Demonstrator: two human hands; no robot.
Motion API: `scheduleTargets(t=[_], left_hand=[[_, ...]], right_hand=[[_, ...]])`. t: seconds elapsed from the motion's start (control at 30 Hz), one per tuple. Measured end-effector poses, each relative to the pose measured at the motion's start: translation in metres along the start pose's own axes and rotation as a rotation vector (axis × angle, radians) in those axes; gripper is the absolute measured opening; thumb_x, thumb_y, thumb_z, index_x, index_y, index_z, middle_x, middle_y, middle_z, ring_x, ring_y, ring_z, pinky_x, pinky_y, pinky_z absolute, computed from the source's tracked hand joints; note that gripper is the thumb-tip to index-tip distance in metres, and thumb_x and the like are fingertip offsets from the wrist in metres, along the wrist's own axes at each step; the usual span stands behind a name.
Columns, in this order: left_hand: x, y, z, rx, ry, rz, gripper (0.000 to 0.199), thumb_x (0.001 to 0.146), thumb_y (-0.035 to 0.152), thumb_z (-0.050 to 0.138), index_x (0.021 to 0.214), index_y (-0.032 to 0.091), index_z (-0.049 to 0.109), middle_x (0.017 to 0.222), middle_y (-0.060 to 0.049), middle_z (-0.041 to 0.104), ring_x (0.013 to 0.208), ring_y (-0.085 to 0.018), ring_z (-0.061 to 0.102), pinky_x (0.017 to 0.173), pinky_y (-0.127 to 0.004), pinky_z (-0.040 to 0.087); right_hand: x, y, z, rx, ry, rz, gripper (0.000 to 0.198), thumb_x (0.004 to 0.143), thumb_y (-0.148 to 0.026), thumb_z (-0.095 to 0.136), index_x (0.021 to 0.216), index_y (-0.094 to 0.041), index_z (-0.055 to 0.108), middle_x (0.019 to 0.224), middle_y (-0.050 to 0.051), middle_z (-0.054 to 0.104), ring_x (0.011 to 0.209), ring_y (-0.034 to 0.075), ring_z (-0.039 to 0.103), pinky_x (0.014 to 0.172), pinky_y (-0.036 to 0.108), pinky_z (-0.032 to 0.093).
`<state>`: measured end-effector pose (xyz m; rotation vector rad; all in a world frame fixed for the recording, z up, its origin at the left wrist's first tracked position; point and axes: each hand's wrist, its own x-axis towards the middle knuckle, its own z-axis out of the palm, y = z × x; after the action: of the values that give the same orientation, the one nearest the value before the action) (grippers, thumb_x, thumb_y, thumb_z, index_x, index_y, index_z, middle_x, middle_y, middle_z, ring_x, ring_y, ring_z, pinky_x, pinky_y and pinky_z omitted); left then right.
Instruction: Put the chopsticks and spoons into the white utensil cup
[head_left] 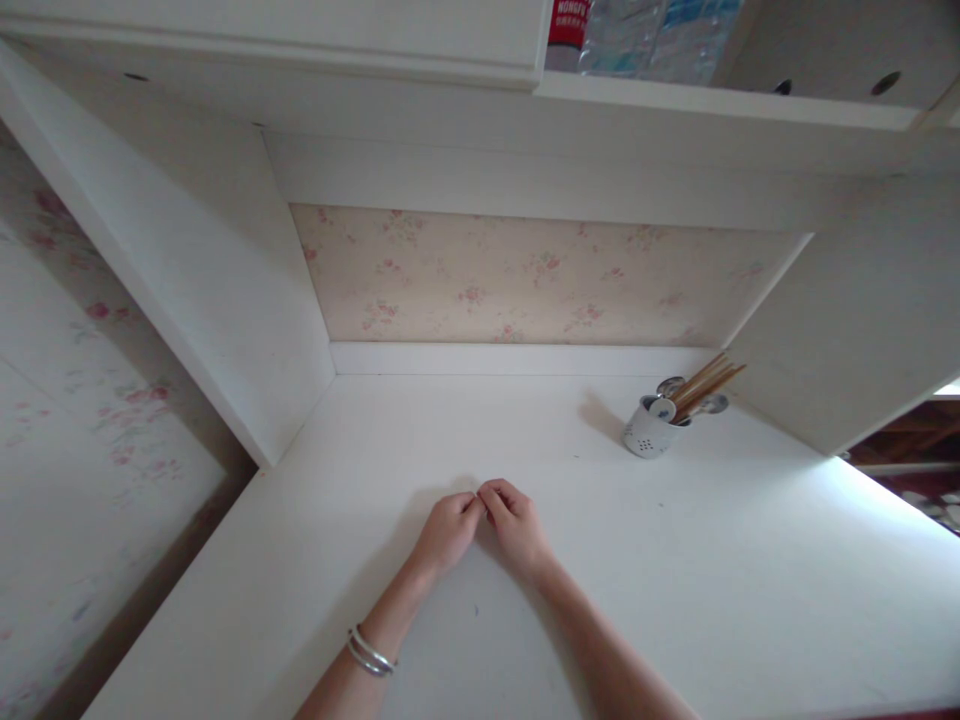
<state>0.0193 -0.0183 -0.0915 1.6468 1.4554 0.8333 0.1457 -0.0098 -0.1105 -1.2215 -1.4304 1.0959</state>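
Note:
My left hand (pixel 448 532) and my right hand (pixel 514 527) meet over the middle of a white desk (pixel 315 520), fingertips touching or almost touching. Both are closed, thumbs pressed against curled fingers. Whatever may be between the fingers is hidden or too small to name. Two silver bangles (pixel 369 652) circle my left wrist. Beyond my right hand, toward the back right, stands a white perforated utensil holder (pixel 649 436) with wooden chopsticks (pixel 703 388) and several metal spoons (pixel 712 404) leaning out to the right.
White side panels (pixel 217 260) rise at the left and right of the desk. An overhead shelf (pixel 720 100) holds clear plastic bottles (pixel 622 38), one with a red label. Flowered wallpaper (pixel 480 280) covers the back. Small dark marks dot the desktop.

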Motion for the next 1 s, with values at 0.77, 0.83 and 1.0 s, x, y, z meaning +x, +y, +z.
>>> scheduleTargets(t=[0.77,0.83,1.0], left_hand=[[-0.0003,0.0008,-0.0011,-0.008,-0.009,0.010,0.041,0.088,0.038,0.037,0.073,0.015,0.068,0.075,-0.005,0.070,0.070,-0.018,0.057,0.066,-0.026,0.039],[-0.0006,0.0001,-0.0011,-0.010,-0.011,0.013,0.042,0.088,0.038,0.036,0.074,0.015,0.068,0.076,-0.005,0.070,0.070,-0.018,0.057,0.066,-0.026,0.040],[-0.0006,-0.0002,-0.0011,-0.014,-0.010,0.017,0.043,0.089,0.039,0.036,0.075,0.015,0.069,0.075,-0.005,0.070,0.071,-0.018,0.058,0.067,-0.026,0.040]], right_hand=[[-0.0009,-0.0034,-0.0001,-0.022,-0.016,-0.041,0.034,0.088,-0.044,0.048,0.079,-0.017,0.068,0.069,0.002,0.062,0.067,0.016,0.053,0.062,0.025,0.040],[-0.0011,-0.0034,0.0000,-0.018,-0.016,-0.038,0.034,0.088,-0.044,0.049,0.080,-0.017,0.068,0.069,0.001,0.062,0.065,0.016,0.052,0.060,0.025,0.040],[-0.0012,-0.0025,0.0006,-0.016,-0.008,-0.022,0.034,0.088,-0.044,0.049,0.078,-0.018,0.068,0.064,0.000,0.059,0.061,0.015,0.049,0.055,0.024,0.037]])
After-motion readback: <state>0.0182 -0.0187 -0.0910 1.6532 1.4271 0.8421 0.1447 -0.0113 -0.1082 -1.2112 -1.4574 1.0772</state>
